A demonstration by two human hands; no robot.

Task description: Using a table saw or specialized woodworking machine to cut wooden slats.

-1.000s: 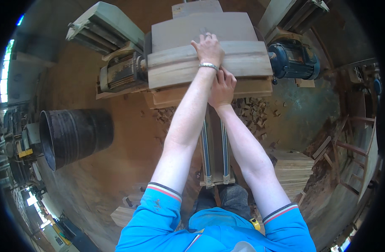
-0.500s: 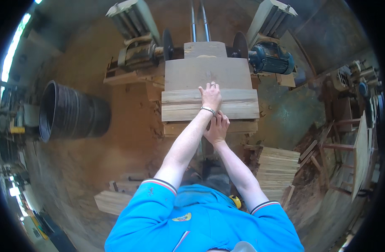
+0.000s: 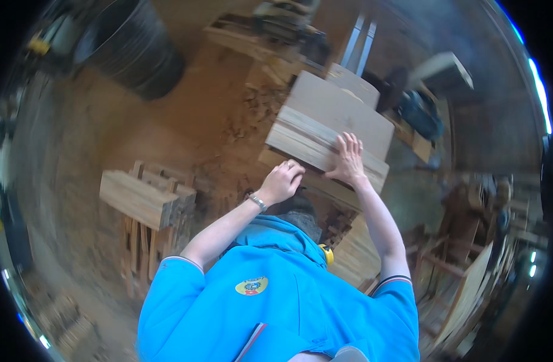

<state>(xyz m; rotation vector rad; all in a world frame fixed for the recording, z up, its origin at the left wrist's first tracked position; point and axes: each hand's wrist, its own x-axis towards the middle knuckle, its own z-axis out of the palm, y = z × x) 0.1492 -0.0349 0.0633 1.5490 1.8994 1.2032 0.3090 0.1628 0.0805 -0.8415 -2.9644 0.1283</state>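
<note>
Pale planks (image 3: 288,128) lie across the near part of a board-topped sliding carriage (image 3: 343,110). My right hand (image 3: 347,158) rests on the planks with its fingers spread and its thumb by their front edge. Just in front of that edge, lower and to the left, is my left hand (image 3: 282,180), a watch or bracelet on its wrist, its fingers curled; anything inside them is hidden. Behind the carriage run two metal rails (image 3: 367,48). A dark round blade (image 3: 393,90) and a blue motor (image 3: 420,116) stand at the carriage's right.
A dark drum (image 3: 135,54) stands at upper left, more machinery (image 3: 279,21) beyond the carriage's left. A stack of timber (image 3: 135,199) on wooden supports is at my left. Planks (image 3: 343,253) lie near my legs; wooden frames (image 3: 457,259) stand at right. Offcuts (image 3: 261,108) litter the floor.
My left hand has left the plank tops and dropped toward me. My right hand has moved up onto them, fingers spreading. The view has swung, and the carriage has come back from the blades.
</note>
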